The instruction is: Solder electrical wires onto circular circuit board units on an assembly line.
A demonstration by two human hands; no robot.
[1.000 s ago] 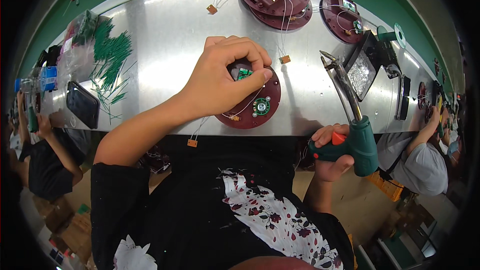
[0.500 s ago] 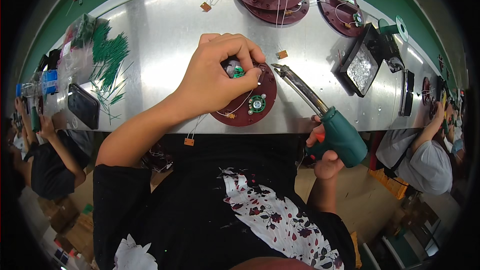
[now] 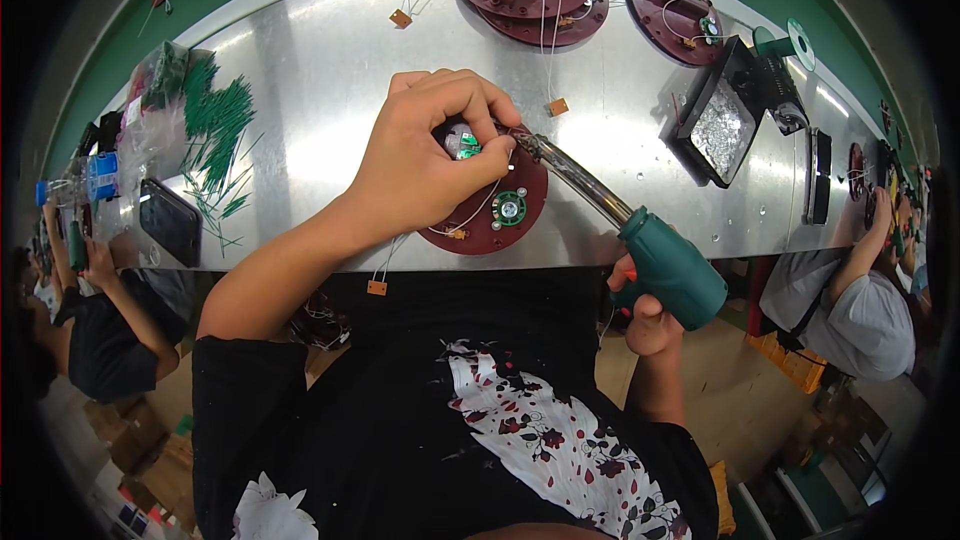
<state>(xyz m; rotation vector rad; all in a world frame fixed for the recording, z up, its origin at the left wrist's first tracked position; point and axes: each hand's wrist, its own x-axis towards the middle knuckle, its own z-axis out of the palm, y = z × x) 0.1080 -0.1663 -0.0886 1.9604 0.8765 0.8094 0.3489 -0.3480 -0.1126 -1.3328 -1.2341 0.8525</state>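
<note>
Teal soldering gun now at disc

Green circuit board — on maroon disc

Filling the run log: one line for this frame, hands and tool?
left hand: pinching small green board on maroon disc | right hand: gripping teal soldering gun | tip at board | metal bench
</note>
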